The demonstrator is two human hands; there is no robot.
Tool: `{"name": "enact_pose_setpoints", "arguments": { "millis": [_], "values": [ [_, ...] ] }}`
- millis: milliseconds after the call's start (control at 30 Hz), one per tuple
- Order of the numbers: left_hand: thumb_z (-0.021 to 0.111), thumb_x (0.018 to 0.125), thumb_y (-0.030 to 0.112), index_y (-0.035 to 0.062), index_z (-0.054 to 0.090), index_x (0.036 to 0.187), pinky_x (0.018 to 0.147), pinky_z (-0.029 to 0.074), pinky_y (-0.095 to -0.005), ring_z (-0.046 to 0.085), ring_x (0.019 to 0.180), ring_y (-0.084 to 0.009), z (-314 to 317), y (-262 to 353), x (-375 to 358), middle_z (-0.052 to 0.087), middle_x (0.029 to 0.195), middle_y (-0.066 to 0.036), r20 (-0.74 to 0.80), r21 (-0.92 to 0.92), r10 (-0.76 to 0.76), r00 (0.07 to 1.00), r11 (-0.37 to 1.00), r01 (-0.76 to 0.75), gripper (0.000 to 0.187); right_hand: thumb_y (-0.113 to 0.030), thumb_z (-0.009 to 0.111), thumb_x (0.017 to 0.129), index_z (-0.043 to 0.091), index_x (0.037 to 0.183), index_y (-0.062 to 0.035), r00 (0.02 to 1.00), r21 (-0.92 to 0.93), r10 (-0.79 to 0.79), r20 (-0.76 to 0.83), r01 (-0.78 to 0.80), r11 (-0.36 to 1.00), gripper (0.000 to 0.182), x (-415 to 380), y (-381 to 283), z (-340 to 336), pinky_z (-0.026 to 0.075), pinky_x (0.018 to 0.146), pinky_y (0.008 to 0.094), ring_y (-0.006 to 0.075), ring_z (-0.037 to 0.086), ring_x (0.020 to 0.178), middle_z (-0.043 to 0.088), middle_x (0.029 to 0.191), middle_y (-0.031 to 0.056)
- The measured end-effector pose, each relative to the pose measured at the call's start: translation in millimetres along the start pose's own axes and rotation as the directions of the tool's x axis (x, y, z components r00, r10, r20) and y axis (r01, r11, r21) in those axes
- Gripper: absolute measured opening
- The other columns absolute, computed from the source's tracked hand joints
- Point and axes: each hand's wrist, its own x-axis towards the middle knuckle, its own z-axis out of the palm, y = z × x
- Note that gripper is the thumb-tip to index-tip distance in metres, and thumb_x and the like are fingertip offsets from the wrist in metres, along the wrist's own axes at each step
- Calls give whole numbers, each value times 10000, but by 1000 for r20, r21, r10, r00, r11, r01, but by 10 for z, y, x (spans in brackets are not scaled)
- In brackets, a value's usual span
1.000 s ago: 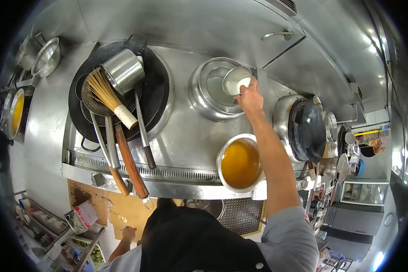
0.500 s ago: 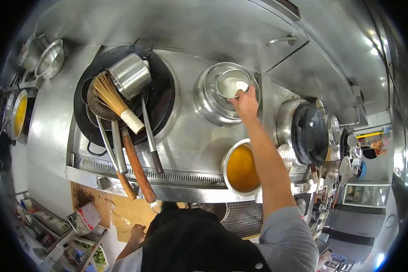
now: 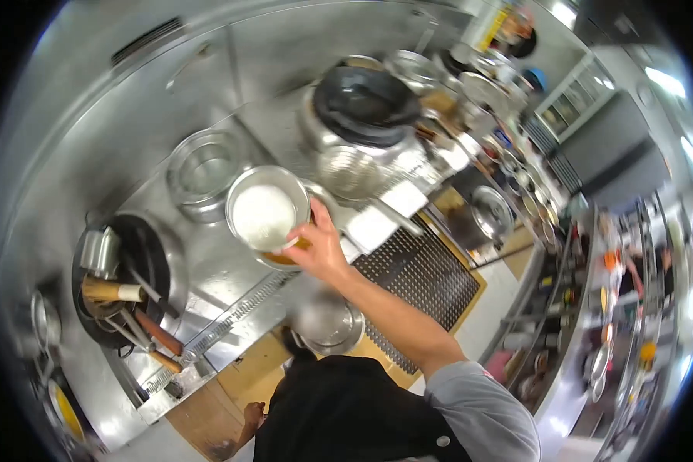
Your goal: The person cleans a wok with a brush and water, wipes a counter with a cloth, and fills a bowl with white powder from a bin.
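My right hand (image 3: 318,248) grips the rim of a round metal bowl (image 3: 306,202) with white contents. Fingers and thumb pinch its near right side. The held bowl overlaps a pot of orange-yellow liquid (image 3: 281,260), of which only a part shows. Low beside my apron, my left hand (image 3: 254,414) is closed, its fingers curled, and nothing shows in it. Up and left of the held bowl, a round metal pot (image 3: 200,206) stands on the stove.
At left a black wok (image 3: 162,266) bears a metal pot (image 3: 100,252), a bamboo brush (image 3: 112,290) and several long-handled tools. Another dark wok (image 3: 366,104) sits at the back right. A strainer (image 3: 348,171) lies near it. Below is a perforated black mat (image 3: 416,285).
My right hand has lifted the bowl off the pot on the stove and brought it nearer, over the pot of orange-yellow liquid. The view has turned to the right.
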Motion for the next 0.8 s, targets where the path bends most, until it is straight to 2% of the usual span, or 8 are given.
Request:
{"name": "enact_pose_setpoints", "arguments": {
  "millis": [67, 133, 167, 200, 267, 400, 533, 800],
  "values": [
    [756, 830, 249, 36, 620, 727, 568, 549, -432, 683, 670, -265, -8, 235, 74, 614, 649, -127, 81, 153, 168, 982, 972, -179, 273, -211, 917, 685, 710, 874, -68, 999, -150, 19, 44, -13, 989, 315, -671, -172, -870, 496, 1050, 505, 499, 501, 1338, 382, 1540, 307],
    [712, 909, 228, 37, 617, 769, 519, 510, -355, 635, 628, -183, 167, 573, 210, 577, 654, -73, 288, 703, 532, 796, 447, -553, 255, -178, 931, 666, 714, 853, -62, 985, -168, 171, 15, -166, 972, 310, -1410, -462, -1683, 483, 1073, 490, 477, 500, 1340, 412, 1519, 299],
    [733, 894, 227, 37, 627, 818, 520, 502, -344, 631, 625, -181, 339, 828, 178, 591, 676, -69, 70, 256, 359, 931, 895, -364, 230, -183, 927, 674, 715, 857, -68, 980, -216, 196, 20, -187, 958, 303, -1797, -577, -2095, 497, 1058, 492, 479, 499, 1339, 410, 1519, 298],
    [753, 878, 225, 38, 637, 867, 520, 493, -333, 628, 623, -179, 519, 1109, 123, 605, 699, -66, 17, -309, 52, 999, 950, -44, 221, -188, 924, 681, 717, 860, -74, 972, -263, 234, 12, -223, 939, 297, -2177, -695, -2467, 512, 1042, 494, 482, 498, 1339, 408, 1518, 297],
    [745, 901, 207, 35, 633, 970, 509, 474, -322, 604, 603, -169, 974, 1979, 52, 619, 751, -55, -68, -267, 24, 997, 963, -42, 217, -191, 918, 690, 714, 867, -83, 947, -325, 310, -90, -322, 889, 291, -2972, -948, -3146, 525, 1022, 496, 483, 503, 1331, 407, 1519, 294],
    [676, 983, 203, 34, 628, 976, 493, 448, -319, 565, 589, -149, 2201, 3361, -96, 635, 822, -55, 305, -138, 163, 938, 982, -126, 176, -190, 899, 716, 707, 897, -111, 795, -435, 495, -350, -606, 666, 276, -4614, -1660, -4174, 555, 966, 494, 478, 520, 1308, 399, 1523, 285],
    [682, 996, 226, 22, 652, 1054, 631, 512, -272, 628, 740, -128, 3906, 4586, -976, 670, 894, -58, 630, -49, 345, 696, 912, -408, 214, -174, 904, 717, 710, 908, -122, 589, -395, 420, -691, -793, 463, 277, -5871, -2307, -4893, 548, 991, 476, 472, 541, 1304, 406, 1513, 298],
    [665, 1002, 209, -17, 654, 1193, 815, 542, -295, 674, 974, -168, 6766, 5441, -3272, 689, 1125, -66, 999, 21, 3, 35, 736, -677, 297, -153, 891, 699, 712, 885, -50, 22, -21, 11, -1000, -996, 84, 278, -7637, -2827, -6018, 493, 1044, 498, 469, 525, 1305, 481, 1436, 303]
  ]
}}
